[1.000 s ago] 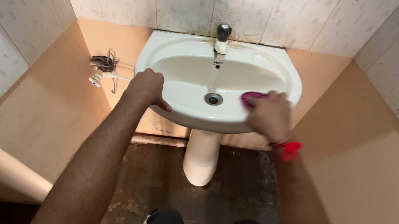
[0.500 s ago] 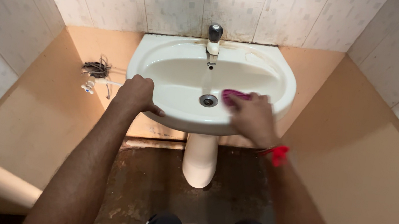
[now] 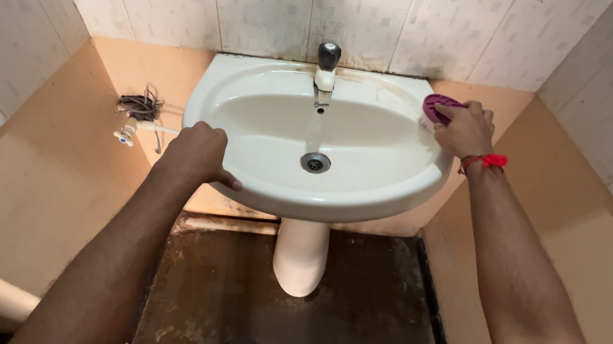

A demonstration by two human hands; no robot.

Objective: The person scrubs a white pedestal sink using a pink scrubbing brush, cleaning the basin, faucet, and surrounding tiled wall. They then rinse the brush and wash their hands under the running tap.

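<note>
Pale patterned wall tiles (image 3: 266,1) line the far wall above a peach-coloured lower wall band. Mounted against it is a white pedestal basin (image 3: 272,191) with a dark-topped tap (image 3: 326,68) at its far centre and a metal drain (image 3: 315,163) in the bowl. Left hand (image 3: 194,153): grip closed over the near-left rim of the basin, thumb lying along the rim edge. Right hand (image 3: 468,128): grip closed around a magenta scrubber (image 3: 437,106), which presses against the far-right rim of the basin. A red thread (image 3: 485,162) circles the right wrist. Left of the basin, a wall valve (image 3: 125,132) sits below a tangle of dark wire. Dark stained floor (image 3: 228,288) surrounds the pedestal.
</note>
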